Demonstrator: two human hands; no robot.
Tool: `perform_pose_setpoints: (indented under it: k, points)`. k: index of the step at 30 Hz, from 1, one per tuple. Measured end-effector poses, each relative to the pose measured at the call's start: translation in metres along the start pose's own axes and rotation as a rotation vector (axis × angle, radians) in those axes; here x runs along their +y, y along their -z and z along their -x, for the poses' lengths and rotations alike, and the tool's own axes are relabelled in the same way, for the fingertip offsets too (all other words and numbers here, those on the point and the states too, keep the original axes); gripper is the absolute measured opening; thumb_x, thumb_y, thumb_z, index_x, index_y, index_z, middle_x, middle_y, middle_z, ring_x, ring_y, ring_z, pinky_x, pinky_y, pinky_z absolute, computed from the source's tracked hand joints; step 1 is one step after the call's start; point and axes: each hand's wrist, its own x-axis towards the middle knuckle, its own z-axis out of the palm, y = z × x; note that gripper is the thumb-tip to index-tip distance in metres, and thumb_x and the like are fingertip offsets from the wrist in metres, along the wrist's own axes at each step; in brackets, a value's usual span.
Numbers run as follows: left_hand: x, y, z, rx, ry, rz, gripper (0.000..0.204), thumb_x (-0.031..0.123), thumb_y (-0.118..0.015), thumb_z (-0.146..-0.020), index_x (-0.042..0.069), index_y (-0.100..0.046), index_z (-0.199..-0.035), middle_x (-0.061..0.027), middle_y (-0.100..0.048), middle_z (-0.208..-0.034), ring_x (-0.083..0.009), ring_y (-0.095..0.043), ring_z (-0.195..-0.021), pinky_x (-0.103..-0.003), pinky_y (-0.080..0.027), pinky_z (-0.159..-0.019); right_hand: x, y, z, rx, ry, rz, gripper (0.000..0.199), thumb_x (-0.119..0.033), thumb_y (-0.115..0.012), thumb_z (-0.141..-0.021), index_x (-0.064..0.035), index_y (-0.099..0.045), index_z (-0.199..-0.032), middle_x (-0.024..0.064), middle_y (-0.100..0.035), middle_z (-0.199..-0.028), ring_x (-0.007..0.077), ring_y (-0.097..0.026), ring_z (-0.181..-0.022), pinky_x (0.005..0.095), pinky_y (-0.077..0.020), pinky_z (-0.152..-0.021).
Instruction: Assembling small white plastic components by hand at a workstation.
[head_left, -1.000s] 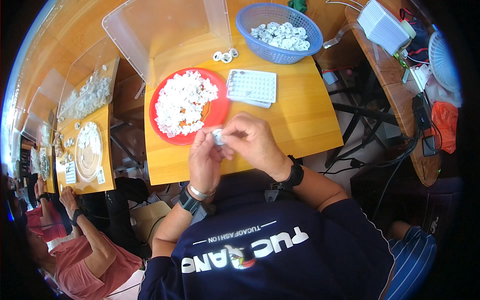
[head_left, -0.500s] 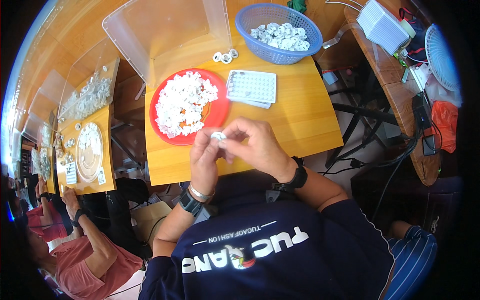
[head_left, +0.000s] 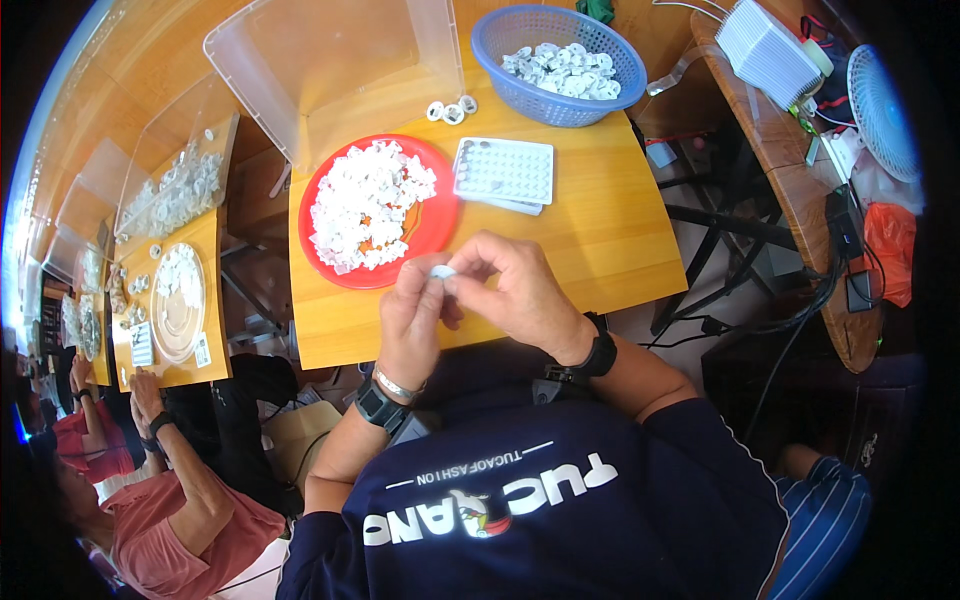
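Note:
Over the near edge of the table, my left hand (head_left: 411, 312) and my right hand (head_left: 517, 293) meet, fingertips closed on one small white round piece (head_left: 442, 271). Its pale upper side shows between the thumbs and forefingers; the rest is covered by my fingers. Just beyond my left hand lies a red round tray (head_left: 437, 238) heaped with small white plastic parts (head_left: 350, 205). A white tray with rows of round pockets (head_left: 515, 172) rests on another to the right of it, a few pockets at its left filled with dark bits.
A blue basket (head_left: 487, 60) of white round parts stands at the far right, and a clear plastic bin (head_left: 330, 70) at the far left. Three round pieces (head_left: 452, 114) lie between them. At the left, a co-worker (head_left: 180, 510) sits at another table; a wooden side table (head_left: 790, 190) holds cables.
The round piece has been tilted between my fingertips and shows a narrower face. My hands have barely moved. The co-worker's hands at the left have shifted slightly.

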Motion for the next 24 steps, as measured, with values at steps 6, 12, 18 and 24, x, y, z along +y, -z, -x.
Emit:
perform_pose_setpoints:
  k: [6, 12, 18, 24]
  points:
    - [-0.003, 0.003, 0.002, -0.037, 0.044, -0.019, 0.026, 0.013, -0.045, -0.101, -0.001, -0.055, -0.122, -0.0038, -0.061, -0.084, -0.0089, -0.058, -0.067, -0.021, -0.047, -0.058, 0.004, 0.002, -0.002, -0.021, -0.038, 0.002, 0.006, -0.004, -0.063, -0.090, 0.0008, -0.061, -0.088, 0.0075, -0.069, -0.078, 0.0112, -0.066, -0.070, 0.0260, -0.0528, -0.063]
    - [-0.008, 0.004, 0.001, -0.036, 0.120, 0.167, 0.036, 0.011, -0.049, -0.096, 0.000, -0.050, -0.130, -0.0056, -0.061, -0.092, -0.0108, -0.058, -0.076, -0.023, -0.048, -0.063, 0.023, 0.006, -0.006, -0.160, -0.247, -0.381, 0.009, -0.009, -0.061, -0.095, -0.0004, -0.061, -0.099, 0.0049, -0.067, -0.088, 0.0099, -0.064, -0.078, 0.0248, -0.0523, -0.070]
    - [-0.008, 0.009, -0.001, -0.027, 0.191, 0.188, 0.039, 0.008, -0.050, -0.093, 0.001, -0.050, -0.131, -0.0036, -0.060, -0.087, -0.0093, -0.056, -0.071, -0.021, -0.045, -0.060, 0.024, -0.002, -0.006, -0.086, -0.234, -0.434, 0.011, -0.007, -0.059, -0.095, 0.0032, -0.062, -0.096, 0.0039, -0.066, -0.082, 0.0084, -0.062, -0.073, 0.0242, -0.0519, -0.065]
    - [0.005, 0.006, -0.002, -0.028, 0.231, 0.034, 0.041, 0.005, -0.050, -0.086, 0.003, -0.052, -0.127, -0.0005, -0.056, -0.081, -0.0054, -0.048, -0.066, -0.019, -0.036, -0.054, 0.020, -0.002, -0.008, -0.059, -0.100, -0.185, 0.014, -0.011, -0.065, -0.092, 0.0025, -0.062, -0.090, 0.0042, -0.067, -0.077, 0.0082, -0.063, -0.068, 0.0253, -0.0514, -0.060]
